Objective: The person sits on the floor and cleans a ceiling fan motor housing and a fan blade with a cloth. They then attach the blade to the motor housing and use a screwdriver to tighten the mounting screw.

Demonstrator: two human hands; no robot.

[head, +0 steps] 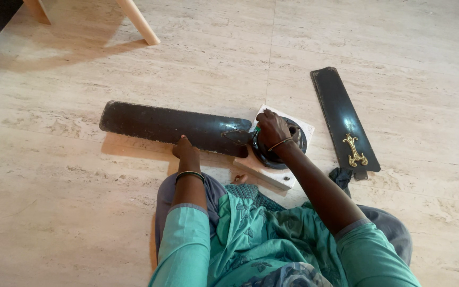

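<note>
The left hand (185, 150) presses flat and open on the dark fan blade (171, 126). At three o'clock from it, the right hand (273, 129) is closed on a green-handled tool (257, 129) over the fan motor (293, 146). A second blade (341, 114) lies apart on the floor (70, 212).

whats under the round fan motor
A white block lies under the motor, on the floor. The right hand covers the motor's top, so its middle is hidden. The left hand presses the attached blade.
</note>
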